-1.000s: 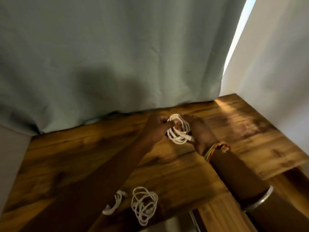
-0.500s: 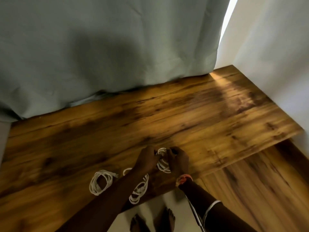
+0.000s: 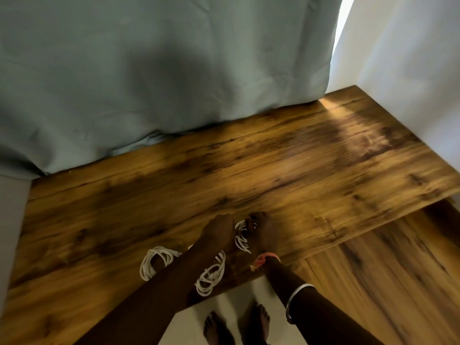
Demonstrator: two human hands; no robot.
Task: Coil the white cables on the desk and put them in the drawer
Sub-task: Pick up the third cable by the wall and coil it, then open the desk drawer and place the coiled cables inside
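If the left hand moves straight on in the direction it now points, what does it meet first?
Probably the right hand: the left hand points right and away, and only the white coiled cable that both hands grip lies between them. Depth is unclear.

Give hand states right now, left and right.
Left hand: closed, gripping the white cable coil.
Right hand: closed, gripping the same coil.

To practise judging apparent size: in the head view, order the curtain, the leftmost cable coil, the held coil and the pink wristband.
1. Curtain.
2. Leftmost coil.
3. Held coil and pink wristband: alike; the coil is partly hidden.
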